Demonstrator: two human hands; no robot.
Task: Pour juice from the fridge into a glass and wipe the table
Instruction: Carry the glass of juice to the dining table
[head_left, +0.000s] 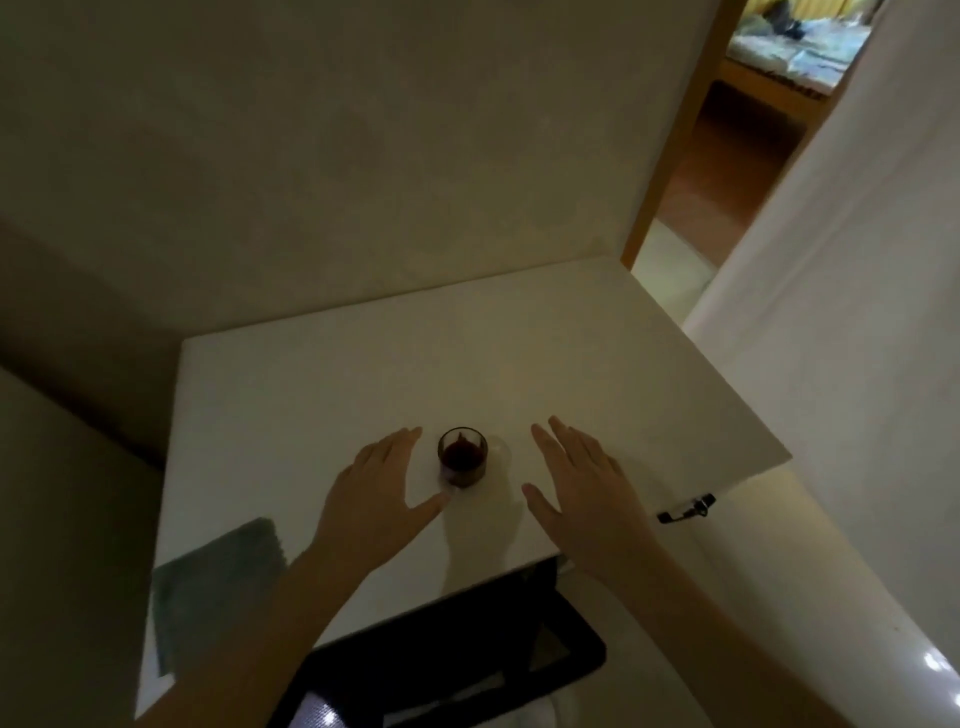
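Observation:
A small glass (462, 457) holding dark red juice stands upright on the white table (363, 374), near the front middle. My left hand (379, 493) lies flat just left of the glass, fingers spread, not touching it. To the right of the glass my right hand (576, 483) hovers open, palm down, a short gap away. A grey-green cloth (218, 587) lies flat at the table's front left corner, apart from both hands. No juice container is in view.
A black chair (467, 649) sits tucked under the table's front edge. A wall runs behind and to the left of the table. A white door or panel (857, 260) stands on the right, and a doorway (727, 156) opens at the back right.

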